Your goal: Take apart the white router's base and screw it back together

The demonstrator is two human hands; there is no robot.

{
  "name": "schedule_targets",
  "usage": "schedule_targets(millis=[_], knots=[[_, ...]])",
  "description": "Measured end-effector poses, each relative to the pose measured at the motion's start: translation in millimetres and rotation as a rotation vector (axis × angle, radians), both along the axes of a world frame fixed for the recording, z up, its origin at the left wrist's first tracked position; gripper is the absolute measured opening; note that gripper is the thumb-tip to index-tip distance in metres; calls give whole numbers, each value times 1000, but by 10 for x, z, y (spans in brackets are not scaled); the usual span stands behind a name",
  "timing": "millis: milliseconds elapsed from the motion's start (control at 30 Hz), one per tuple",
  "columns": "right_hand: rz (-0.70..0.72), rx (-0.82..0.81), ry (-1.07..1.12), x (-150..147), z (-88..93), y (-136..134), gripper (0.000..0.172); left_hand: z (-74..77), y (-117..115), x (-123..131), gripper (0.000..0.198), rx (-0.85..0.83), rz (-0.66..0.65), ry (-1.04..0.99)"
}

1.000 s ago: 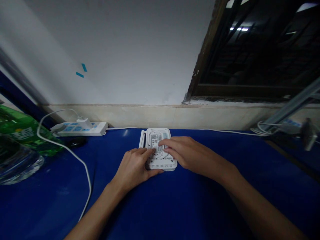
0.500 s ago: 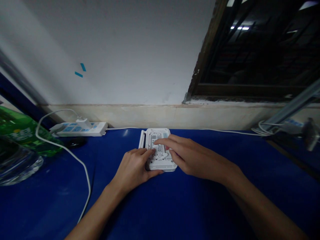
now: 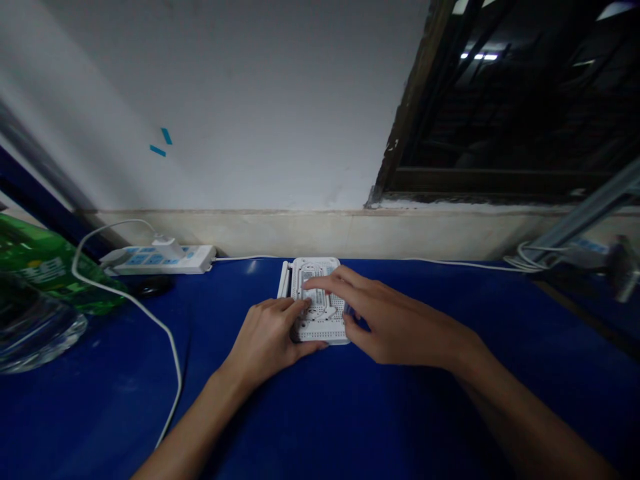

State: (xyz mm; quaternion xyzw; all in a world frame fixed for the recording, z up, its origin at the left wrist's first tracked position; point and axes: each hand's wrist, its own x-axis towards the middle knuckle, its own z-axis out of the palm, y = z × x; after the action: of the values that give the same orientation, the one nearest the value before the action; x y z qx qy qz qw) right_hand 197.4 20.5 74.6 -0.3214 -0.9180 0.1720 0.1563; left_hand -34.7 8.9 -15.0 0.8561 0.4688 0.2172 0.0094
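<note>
A white router (image 3: 316, 313) lies upside down on the blue table (image 3: 350, 413), its vented underside and label facing up, folded antennas along its left edge. My left hand (image 3: 267, 337) grips the router's near left corner, thumb along the front edge and fingers curled on top. My right hand (image 3: 383, 319) rests over the right side, its fingers stretched across the underside toward the label and its thumb against the right edge.
A white power strip (image 3: 160, 257) with a plugged-in adapter sits at the back left; its white cable (image 3: 165, 333) loops forward across the table. A green plastic bottle (image 3: 45, 270) and a glass dish (image 3: 30, 327) stand at the far left. Cables and a metal rail (image 3: 580, 217) lie at the right.
My right hand has slid left and farther across the router's underside, its thumb coming down against the right edge. The left hand and the router have stayed in place.
</note>
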Motion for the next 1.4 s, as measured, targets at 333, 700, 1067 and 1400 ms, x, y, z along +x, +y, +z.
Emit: schedule_targets(millis=[333, 700, 1067, 1400], knots=[[38, -6, -5, 10, -12, 49, 53, 36, -8, 14, 62, -54, 4, 10], [45, 5, -21, -1, 30, 53, 44, 31, -18, 13, 57, -63, -4, 12], [-16, 51, -30, 21, -11, 78, 30, 57, -15, 21, 57, -66, 6, 26], [0, 67, -45, 15, -24, 74, 30, 57, -11, 25, 56, -64, 0, 28]])
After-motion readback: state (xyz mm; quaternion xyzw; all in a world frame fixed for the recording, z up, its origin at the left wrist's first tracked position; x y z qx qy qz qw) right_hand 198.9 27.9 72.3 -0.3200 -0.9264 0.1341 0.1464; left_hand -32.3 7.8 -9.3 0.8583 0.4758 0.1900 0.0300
